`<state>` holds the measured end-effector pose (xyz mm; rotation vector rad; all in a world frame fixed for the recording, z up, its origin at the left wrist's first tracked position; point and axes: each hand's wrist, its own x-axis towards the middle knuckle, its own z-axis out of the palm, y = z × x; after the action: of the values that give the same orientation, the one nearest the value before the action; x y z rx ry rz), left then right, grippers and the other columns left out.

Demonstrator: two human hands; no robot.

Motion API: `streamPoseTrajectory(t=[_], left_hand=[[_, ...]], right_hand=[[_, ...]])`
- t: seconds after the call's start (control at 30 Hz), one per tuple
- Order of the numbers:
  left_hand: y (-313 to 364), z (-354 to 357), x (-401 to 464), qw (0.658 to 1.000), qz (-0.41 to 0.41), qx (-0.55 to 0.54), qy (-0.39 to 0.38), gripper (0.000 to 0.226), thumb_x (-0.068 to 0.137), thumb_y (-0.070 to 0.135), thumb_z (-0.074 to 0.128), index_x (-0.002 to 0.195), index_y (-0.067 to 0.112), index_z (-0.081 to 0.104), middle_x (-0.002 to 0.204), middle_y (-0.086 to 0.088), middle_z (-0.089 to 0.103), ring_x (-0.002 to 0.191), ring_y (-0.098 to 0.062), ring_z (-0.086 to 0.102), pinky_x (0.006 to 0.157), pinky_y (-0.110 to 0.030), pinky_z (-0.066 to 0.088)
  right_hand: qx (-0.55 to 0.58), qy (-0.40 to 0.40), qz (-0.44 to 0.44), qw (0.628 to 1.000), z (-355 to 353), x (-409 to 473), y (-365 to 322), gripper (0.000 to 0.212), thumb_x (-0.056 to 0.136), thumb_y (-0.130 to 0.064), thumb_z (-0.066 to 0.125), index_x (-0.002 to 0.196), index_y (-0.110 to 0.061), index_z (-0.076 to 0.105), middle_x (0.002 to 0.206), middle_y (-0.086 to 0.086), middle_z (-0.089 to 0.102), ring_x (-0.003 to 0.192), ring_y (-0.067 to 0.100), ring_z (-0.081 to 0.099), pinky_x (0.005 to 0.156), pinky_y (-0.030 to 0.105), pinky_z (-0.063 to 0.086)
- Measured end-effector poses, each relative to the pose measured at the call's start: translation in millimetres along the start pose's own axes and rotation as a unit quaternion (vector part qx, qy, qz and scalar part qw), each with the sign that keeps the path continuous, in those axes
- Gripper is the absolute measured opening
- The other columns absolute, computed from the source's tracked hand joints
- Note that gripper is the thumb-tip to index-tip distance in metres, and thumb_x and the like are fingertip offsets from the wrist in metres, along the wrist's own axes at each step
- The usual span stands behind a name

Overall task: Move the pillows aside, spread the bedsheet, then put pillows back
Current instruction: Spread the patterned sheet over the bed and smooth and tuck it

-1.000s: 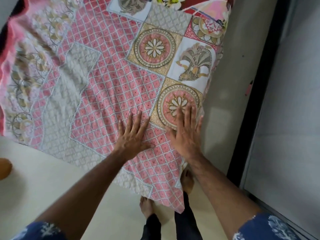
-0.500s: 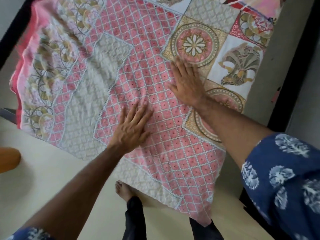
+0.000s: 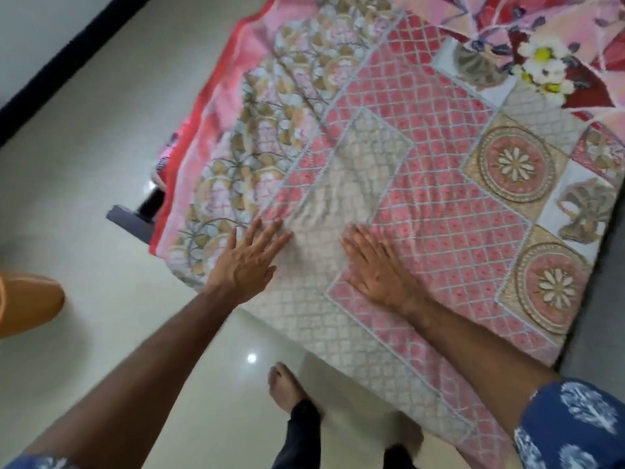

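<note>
I had both palms flat on the sheet (image 3: pixel 439 204), which lay spread over the bed: left hand (image 3: pixel 245 265) with fingers straight, right hand (image 3: pixel 378 269) likewise, just beside it. I could read no writing on the patterned cloth.

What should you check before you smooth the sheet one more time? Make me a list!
1. Both hands flat on the sheet: ok. The left hand and the right hand lie with straight fingers on the bedsheet.
2. Wrinkles gone: not ok. Ripples show in the cloth just ahead of the hands.
3. Sheet covers the near edge: ok. It hangs over the side toward the floor.
4. Far corner covered: cannot tell, it is out of view.
5. Pillows out of the way: cannot tell. A floral cloth lies at the top, but what it is stays unclear.
6. Feet clear of the hanging sheet: ok. The bare foot stands beside it.
</note>
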<state>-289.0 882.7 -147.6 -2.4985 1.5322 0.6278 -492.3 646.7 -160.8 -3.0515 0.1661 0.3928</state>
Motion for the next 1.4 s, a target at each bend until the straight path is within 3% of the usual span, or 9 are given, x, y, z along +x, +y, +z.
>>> streamPoseTrajectory(t=[0.13,0.27,0.47,0.57,0.7,0.8,0.97,1.13,1.4], left_hand=[[-69,-16,-17,0.999,-0.040,0.002,-0.026,0.073,0.102,0.046,0.044,0.161,0.032,0.002,0.170,0.002,0.001,0.156,-0.029,0.007,0.122,-0.057,0.015],[-126,-23,-20,0.998,-0.049,0.007,-0.041,0.071,0.101,0.047,0.043,0.161,0.025,0.013,0.169,-0.001,0.012,0.155,-0.027,0.015,0.122,-0.059,0.015],[-160,-65,-3,0.997,-0.023,-0.030,-0.070,0.071,0.103,0.044,0.043,0.162,0.024,0.008,0.170,-0.003,0.007,0.156,-0.028,0.009,0.122,-0.060,0.015],[-184,-92,23,0.997,0.008,-0.021,-0.071,0.068,0.103,0.044,0.041,0.161,0.026,0.010,0.170,-0.003,0.006,0.156,-0.028,0.008,0.122,-0.060,0.015],[-220,-120,84,0.996,0.044,0.000,-0.075,0.067,0.102,0.040,0.047,0.160,0.024,0.016,0.169,-0.003,0.012,0.155,-0.026,0.015,0.121,-0.056,0.022],[-235,-133,129,0.994,0.085,0.010,-0.070,0.054,0.098,0.035,0.055,0.149,0.023,0.039,0.155,-0.004,0.039,0.141,-0.028,0.041,0.107,-0.053,0.044],[-230,-152,173,0.981,0.155,0.056,-0.102,0.050,0.095,0.044,0.063,0.136,0.019,0.053,0.133,-0.008,0.058,0.115,-0.033,0.061,0.089,-0.047,0.054],[-215,-151,224,0.952,0.224,0.126,-0.165,0.057,0.085,0.061,0.067,0.119,0.016,0.058,0.124,-0.012,0.062,0.111,-0.032,0.063,0.089,-0.046,0.056],[-233,-127,250,0.894,0.346,0.246,-0.140,0.059,0.091,0.062,0.057,0.125,0.015,0.054,0.119,-0.013,0.062,0.106,-0.032,0.065,0.087,-0.045,0.056]], right_hand=[[0.041,-0.008,0.095,0.995,-20,99,-63,0.082,0.095,-0.065,0.037,0.158,-0.014,0.028,0.166,0.011,0.023,0.154,0.030,0.020,0.119,0.063,0.020],[0.063,-0.051,0.164,0.983,-22,162,-95,0.101,0.085,-0.082,0.025,0.161,-0.016,0.015,0.169,0.011,0.011,0.156,0.032,0.007,0.115,0.069,-0.004],[0.104,-0.148,0.171,0.969,-27,177,-86,0.106,0.072,-0.091,-0.007,0.149,-0.024,-0.036,0.157,0.003,-0.044,0.145,0.027,-0.039,0.107,0.067,-0.026],[0.127,-0.209,0.176,0.953,-35,184,-84,0.101,0.076,-0.089,-0.001,0.136,-0.025,-0.051,0.147,0.003,-0.056,0.138,0.028,-0.049,0.110,0.069,-0.023],[0.133,-0.219,0.187,0.948,-32,188,-83,0.100,0.082,-0.086,0.003,0.142,-0.023,-0.046,0.146,0.004,-0.057,0.136,0.027,-0.052,0.104,0.066,-0.034],[0.141,-0.201,0.179,0.953,-27,186,-81,0.097,0.079,-0.085,-0.006,0.143,-0.023,-0.045,0.150,0.005,-0.052,0.139,0.027,-0.048,0.098,0.063,-0.039],[0.173,-0.224,0.173,0.943,-35,187,-80,0.097,0.088,-0.083,0.010,0.159,-0.021,-0.013,0.169,0.008,-0.008,0.155,0.032,-0.004,0.112,0.066,-0.024],[0.128,-0.189,0.200,0.953,-33,188,-84,0.098,0.088,-0.082,0.019,0.151,-0.025,-0.028,0.159,0.003,-0.039,0.142,0.024,-0.043,0.105,0.062,-0.034],[0.125,-0.244,0.291,0.917,-40,198,-105,0.101,0.087,-0.079,0.038,0.157,-0.030,-0.016,0.159,-0.004,-0.032,0.144,0.027,-0.035,0.115,0.065,-0.020]])
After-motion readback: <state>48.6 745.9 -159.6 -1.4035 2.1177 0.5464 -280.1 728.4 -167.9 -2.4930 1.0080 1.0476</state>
